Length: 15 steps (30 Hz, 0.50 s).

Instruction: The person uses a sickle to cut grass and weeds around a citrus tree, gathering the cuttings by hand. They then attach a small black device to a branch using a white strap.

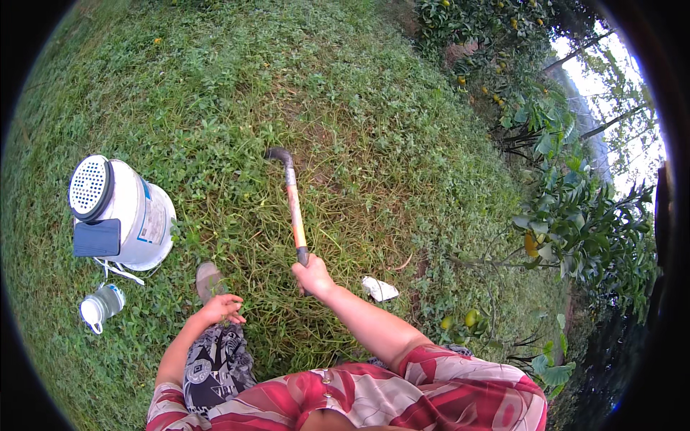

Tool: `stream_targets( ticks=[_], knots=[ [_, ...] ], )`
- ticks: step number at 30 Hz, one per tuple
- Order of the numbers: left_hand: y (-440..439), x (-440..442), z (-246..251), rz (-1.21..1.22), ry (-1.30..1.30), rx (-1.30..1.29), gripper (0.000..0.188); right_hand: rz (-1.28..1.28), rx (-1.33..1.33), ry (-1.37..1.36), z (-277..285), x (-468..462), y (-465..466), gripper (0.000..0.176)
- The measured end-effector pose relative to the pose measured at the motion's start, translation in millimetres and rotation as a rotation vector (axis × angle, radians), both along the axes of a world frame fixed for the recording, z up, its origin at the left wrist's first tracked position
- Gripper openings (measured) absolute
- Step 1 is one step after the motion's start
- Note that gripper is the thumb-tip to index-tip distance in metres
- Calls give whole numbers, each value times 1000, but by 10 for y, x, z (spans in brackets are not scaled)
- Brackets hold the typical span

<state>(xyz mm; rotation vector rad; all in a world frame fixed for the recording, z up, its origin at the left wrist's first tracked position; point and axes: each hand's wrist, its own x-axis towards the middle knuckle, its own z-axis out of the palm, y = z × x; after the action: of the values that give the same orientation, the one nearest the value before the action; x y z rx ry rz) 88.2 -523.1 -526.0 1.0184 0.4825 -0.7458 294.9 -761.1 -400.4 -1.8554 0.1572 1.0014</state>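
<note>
My right hand (313, 276) grips the dark end of a long-handled hooked tool (295, 210), perhaps a sickle. Its shaft is orange, with a grey metal collar and a dark curved head bent to the left among the weeds. My left hand (221, 310) is above my left knee, just behind the toe of my shoe (208, 281). Its fingers are loosely bent and apart, with thin green stems close to them; no held thing shows. Low weeds and flattened stems (345, 215) cover the ground under the tool, with brown soil showing through in places.
To the left stands a white bucket (156, 215) with a perforated round speaker-like piece (90, 186) and a dark phone-like slab (97, 237) on top. Nearby is a clear, white-lidded jar (105, 304). A white scrap (380, 289) lies right of my hand. Citrus branches (582, 226) bear fruit at right.
</note>
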Motion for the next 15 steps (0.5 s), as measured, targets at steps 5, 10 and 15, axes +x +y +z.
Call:
stream_targets(
  ticks=[5,10,15],
  knots=[
    [10,-20,-3,0,-42,20,40,170,-338,-209,319,-957,-1294,34],
    [-1,-34,-26,-12,-54,17,40,288,-477,-125,823,-1591,-2153,37],
    [-20,-18,-49,-33,-33,46,40,-35,-375,-134,657,-856,-1603,24]
  ],
)
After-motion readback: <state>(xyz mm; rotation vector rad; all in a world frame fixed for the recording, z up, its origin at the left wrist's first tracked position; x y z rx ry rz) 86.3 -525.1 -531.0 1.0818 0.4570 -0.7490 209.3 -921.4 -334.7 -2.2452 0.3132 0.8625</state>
